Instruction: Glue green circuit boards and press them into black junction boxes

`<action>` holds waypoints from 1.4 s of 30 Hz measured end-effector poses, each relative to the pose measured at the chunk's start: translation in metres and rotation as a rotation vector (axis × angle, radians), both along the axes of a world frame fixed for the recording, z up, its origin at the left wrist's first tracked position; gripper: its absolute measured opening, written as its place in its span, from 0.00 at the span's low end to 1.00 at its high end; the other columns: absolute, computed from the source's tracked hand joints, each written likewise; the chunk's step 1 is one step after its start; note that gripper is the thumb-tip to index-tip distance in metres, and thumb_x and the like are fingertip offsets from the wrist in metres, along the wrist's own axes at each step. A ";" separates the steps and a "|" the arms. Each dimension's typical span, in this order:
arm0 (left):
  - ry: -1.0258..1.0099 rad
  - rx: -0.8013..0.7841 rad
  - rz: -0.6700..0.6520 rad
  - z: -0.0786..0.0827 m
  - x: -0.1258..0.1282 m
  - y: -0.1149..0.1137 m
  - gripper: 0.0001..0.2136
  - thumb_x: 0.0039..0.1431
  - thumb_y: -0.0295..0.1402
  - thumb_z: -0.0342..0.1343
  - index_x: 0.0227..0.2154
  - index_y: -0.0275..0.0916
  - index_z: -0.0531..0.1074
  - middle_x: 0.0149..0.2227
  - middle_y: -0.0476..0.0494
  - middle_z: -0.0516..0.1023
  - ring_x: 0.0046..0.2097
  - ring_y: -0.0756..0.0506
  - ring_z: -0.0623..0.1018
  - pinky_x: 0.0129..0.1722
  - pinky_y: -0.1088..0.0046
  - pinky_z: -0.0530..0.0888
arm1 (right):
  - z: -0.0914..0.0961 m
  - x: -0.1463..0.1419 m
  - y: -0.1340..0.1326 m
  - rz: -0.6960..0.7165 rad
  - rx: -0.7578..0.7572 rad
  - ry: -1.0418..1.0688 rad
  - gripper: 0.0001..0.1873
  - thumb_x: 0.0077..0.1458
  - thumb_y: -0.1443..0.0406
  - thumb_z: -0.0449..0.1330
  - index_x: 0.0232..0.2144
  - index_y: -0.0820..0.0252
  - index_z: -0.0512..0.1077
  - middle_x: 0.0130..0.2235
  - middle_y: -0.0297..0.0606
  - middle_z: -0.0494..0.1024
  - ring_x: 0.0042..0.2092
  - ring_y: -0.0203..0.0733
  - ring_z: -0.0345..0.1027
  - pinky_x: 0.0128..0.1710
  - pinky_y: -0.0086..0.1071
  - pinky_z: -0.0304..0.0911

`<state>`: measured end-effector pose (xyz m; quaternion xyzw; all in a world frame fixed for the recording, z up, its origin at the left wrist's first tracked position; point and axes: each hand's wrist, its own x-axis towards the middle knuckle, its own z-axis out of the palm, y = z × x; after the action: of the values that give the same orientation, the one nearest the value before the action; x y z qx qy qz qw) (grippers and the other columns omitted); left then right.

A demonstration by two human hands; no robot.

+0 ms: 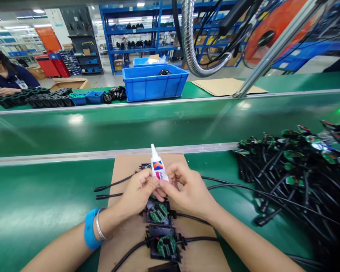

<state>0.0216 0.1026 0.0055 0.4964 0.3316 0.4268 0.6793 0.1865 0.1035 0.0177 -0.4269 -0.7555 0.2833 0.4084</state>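
Both my hands meet over a brown cardboard sheet (130,230) on the green bench. My right hand (187,190) is closed around a small white glue bottle (158,168) with a red and blue label, its nozzle pointing up. My left hand (138,190), with a blue wristband and a bracelet, pinches the bottle's lower part from the other side. Below the hands lie black housings with round green circuit boards (159,212) (166,245) and black cables running out sideways. Another housing sits partly hidden behind the bottle.
A heap of black cables with green boards (294,170) lies at the right. A green conveyor belt (158,124) runs across behind the bench. Beyond it stand a blue crate (154,83), black parts (34,100), and a seated person (8,77) at far left.
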 end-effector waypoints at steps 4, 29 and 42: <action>0.029 -0.051 0.043 -0.004 0.002 0.001 0.22 0.54 0.52 0.58 0.35 0.34 0.68 0.23 0.48 0.73 0.22 0.51 0.74 0.21 0.77 0.73 | -0.005 0.002 0.002 0.065 -0.032 0.135 0.04 0.58 0.66 0.57 0.33 0.57 0.63 0.24 0.28 0.71 0.24 0.31 0.65 0.23 0.24 0.61; -0.030 -0.038 0.126 0.004 0.018 -0.011 0.16 0.62 0.46 0.52 0.39 0.36 0.67 0.35 0.45 0.77 0.32 0.50 0.77 0.32 0.75 0.76 | -0.036 -0.017 -0.014 -0.133 -0.041 0.536 0.13 0.56 0.64 0.61 0.44 0.52 0.65 0.33 0.32 0.69 0.30 0.34 0.66 0.27 0.27 0.66; 0.248 -0.002 -0.083 0.009 0.027 -0.046 0.13 0.65 0.37 0.48 0.48 0.37 0.68 0.40 0.41 0.78 0.40 0.45 0.78 0.40 0.70 0.75 | -0.011 0.025 -0.018 -0.181 -0.151 0.183 0.08 0.58 0.61 0.58 0.37 0.56 0.76 0.32 0.36 0.76 0.29 0.35 0.67 0.27 0.25 0.65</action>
<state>0.0486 0.0563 0.0149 0.5579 0.3927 0.3333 0.6507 0.2114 0.0856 0.0066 -0.4952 -0.6499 0.3392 0.4662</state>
